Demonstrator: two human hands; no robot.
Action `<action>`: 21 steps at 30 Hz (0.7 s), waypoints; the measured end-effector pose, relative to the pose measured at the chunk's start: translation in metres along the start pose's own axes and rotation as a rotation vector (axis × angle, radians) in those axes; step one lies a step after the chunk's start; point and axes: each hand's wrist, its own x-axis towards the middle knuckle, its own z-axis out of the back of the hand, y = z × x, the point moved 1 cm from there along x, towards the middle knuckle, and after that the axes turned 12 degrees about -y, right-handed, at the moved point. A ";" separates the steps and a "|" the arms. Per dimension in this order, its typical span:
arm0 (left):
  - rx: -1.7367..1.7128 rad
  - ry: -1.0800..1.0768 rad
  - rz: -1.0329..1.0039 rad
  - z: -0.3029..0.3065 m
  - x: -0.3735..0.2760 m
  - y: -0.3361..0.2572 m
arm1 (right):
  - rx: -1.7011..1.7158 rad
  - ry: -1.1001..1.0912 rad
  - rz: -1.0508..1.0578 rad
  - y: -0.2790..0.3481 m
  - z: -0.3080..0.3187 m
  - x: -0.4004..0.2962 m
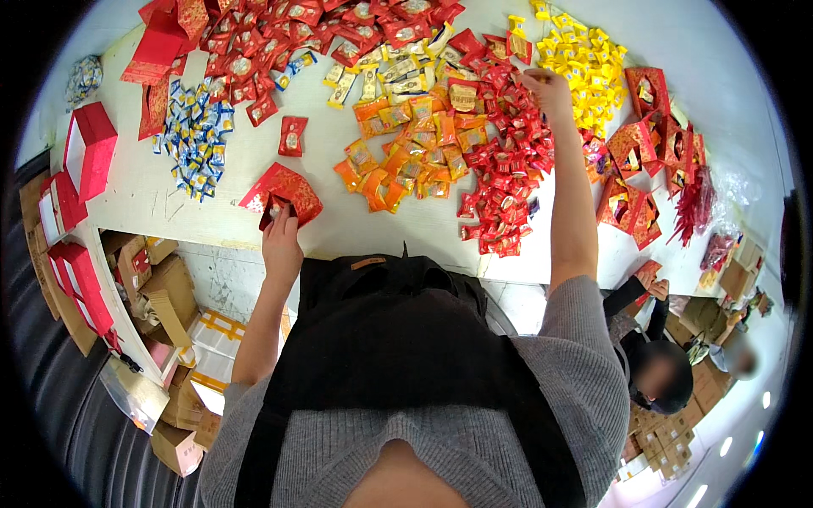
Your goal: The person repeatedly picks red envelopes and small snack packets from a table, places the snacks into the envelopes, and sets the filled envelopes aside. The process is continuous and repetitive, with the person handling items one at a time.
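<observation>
My left hand (281, 238) is on a red and gold patterned gift box (298, 193), its fingers at the dark opening of the box. A single red wrapped packet (293, 136) lies just beyond it. My right hand (547, 90) is stretched out over the far end of a pile of small red wrapped candies (508, 190), beside a heap of yellow wrapped candies (581, 63); whether its fingers hold anything cannot be told. Between my hands lie orange packets (406, 159), with cream and yellow wrapped bars (403, 70) behind them.
Blue and white candies (197, 136) lie at the left, larger red packets (254, 44) behind. Patterned boxes (635, 149) stand at the right, red boxes (89, 152) along the left edge. A co-worker (654, 343) is at the lower right. Cardboard boxes (168, 295) sit below the table (381, 232).
</observation>
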 end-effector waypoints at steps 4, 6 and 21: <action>-0.067 -0.060 -0.028 0.029 0.016 -0.037 | -0.870 0.000 0.463 0.011 -0.019 0.020; -0.096 -0.088 -0.057 0.038 0.025 -0.053 | -0.936 0.147 0.393 0.006 -0.020 0.040; -0.225 -0.155 -0.215 0.050 0.069 -0.098 | -1.203 -0.213 0.352 0.005 0.021 0.061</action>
